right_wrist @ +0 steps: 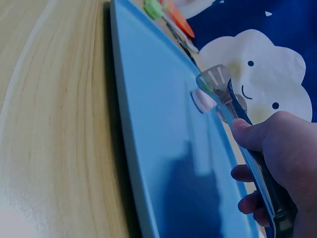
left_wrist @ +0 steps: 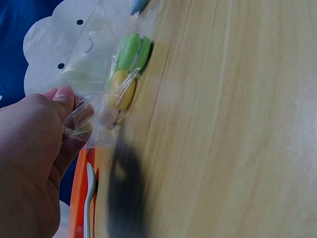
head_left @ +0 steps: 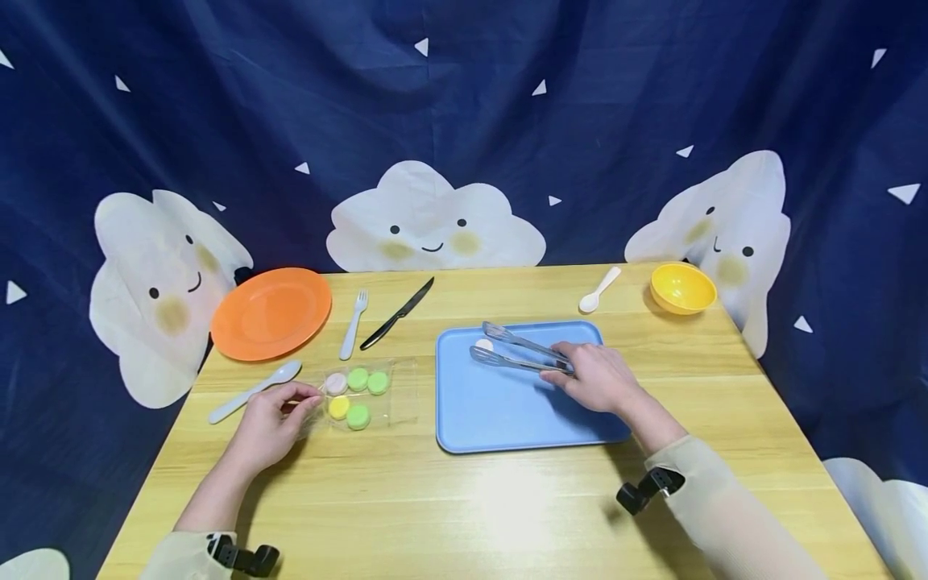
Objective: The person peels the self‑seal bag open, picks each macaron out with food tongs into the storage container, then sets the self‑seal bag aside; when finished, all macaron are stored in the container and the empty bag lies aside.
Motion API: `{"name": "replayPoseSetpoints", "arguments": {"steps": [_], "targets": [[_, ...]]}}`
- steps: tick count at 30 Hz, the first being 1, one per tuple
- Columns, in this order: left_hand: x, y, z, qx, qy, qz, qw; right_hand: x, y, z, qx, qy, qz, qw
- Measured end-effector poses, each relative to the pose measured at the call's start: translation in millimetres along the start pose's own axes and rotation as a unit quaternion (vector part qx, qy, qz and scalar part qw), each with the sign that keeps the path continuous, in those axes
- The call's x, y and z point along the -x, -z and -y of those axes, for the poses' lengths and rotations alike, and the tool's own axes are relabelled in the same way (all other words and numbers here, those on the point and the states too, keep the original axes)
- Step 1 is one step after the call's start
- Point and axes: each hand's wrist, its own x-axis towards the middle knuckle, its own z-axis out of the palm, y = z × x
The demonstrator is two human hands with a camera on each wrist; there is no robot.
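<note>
My left hand (head_left: 271, 427) pinches the near-left edge of a clear plastic package (left_wrist: 101, 133) between thumb and fingers. Inside it lie three green macarons (head_left: 358, 416), a yellow macaron (head_left: 338, 408) and a pale pink one (head_left: 336, 383). Over the blue tray (head_left: 493, 419), my right hand (head_left: 598, 374) grips metal tongs (head_left: 507, 362), thumb on one arm and fingers around the other. The tongs' tips are spread apart, pointing left. A single pale macaron (head_left: 484, 345) sits on the tray near its far left corner, between the tips in the head view.
An orange plate (head_left: 271, 314) stands at the back left, with a grey spoon (head_left: 254, 392) in front. A light fork (head_left: 354, 324) and a black knife (head_left: 397, 314) lie behind the package. Farther right are a white spoon (head_left: 598, 292) and a yellow bowl (head_left: 683, 288).
</note>
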Motion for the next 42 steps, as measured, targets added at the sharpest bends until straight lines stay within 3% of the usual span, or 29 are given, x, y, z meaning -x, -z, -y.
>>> {"name": "replayPoseSetpoints", "arguments": {"steps": [11,26,42], "targets": [[3.0,-0.2,0.2,0.012,0.006,-0.009,0.9999,-3.7,3.9,24.9,-0.009,0.05,-0.002,0.999],[2.1,0.2,-5.4,0.016,0.002,-0.018,0.9997,-14.3,-13.3,73.4,0.016,0.119,0.037,0.992],[0.5,-3.1,-3.6,0.022,-0.009,-0.014,0.9996,-44.4,-37.3,112.7,0.036,0.12,0.064,0.99]]}}
